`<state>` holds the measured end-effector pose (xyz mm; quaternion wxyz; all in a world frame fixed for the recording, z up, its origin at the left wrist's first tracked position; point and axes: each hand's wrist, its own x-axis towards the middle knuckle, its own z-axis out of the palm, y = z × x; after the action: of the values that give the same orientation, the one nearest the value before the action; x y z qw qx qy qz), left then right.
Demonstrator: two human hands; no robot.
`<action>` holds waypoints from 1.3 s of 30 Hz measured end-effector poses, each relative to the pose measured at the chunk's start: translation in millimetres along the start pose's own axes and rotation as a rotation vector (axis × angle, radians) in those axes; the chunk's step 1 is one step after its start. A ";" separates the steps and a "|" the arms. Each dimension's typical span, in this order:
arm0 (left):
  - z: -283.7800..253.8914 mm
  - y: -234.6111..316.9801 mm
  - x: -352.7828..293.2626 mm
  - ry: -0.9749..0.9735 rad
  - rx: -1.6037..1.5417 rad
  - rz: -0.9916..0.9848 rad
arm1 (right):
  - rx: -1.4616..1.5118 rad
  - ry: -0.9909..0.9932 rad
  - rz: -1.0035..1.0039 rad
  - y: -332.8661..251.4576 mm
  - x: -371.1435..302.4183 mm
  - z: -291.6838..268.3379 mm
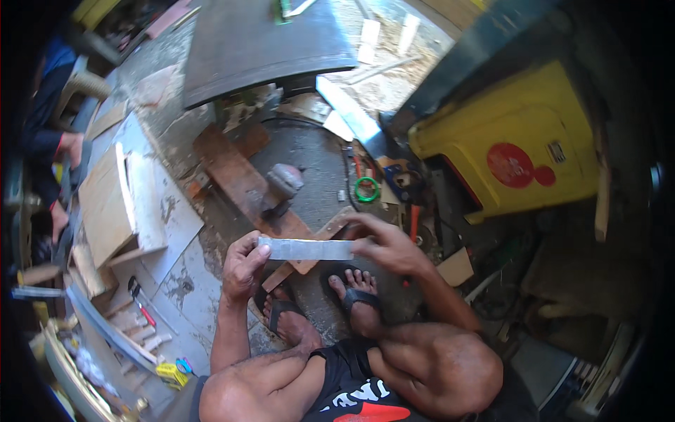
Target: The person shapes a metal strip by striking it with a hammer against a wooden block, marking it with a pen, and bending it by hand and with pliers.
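Observation:
A flat, light-grey strip with faint creases is held level above my feet; I cannot make out its material. My left hand is closed on its left end, the thumb lying on top. At the other end, my right hand grips with lower fingertips slightly blurred, while a finger stretches out above the strip. Below lies a long brown wooden board, crossed by a narrower wooden piece. A rounded grey block-like thing rests on the board.
A dark-topped table stands ahead. To the right, a yellow plastic stool lies tipped. A green ring is on the floor. Wooden panels, red-handled pliers and a yellow tape measure lie left, near another person's feet.

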<state>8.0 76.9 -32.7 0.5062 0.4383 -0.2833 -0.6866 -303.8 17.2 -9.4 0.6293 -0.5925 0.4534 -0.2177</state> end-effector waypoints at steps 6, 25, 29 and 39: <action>58.2 -2.6 -1.9 -0.029 -0.253 0.152 | 0.430 0.049 0.154 3.9 10.3 43.9; 64.5 4.2 30.2 0.092 0.179 -0.096 | -0.413 0.535 0.731 143.8 -249.2 42.7; 91.0 11.1 41.7 -0.054 0.226 -0.120 | -0.408 0.480 0.745 156.9 -297.2 72.9; 121.1 6.9 49.4 0.053 0.206 -0.056 | -0.410 0.686 0.790 160.5 -307.8 11.6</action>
<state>-101.6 21.4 12.7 0.4462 0.5137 -0.3267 -0.6560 -488.6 305.9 -65.8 0.3512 -0.3831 0.8527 -0.0529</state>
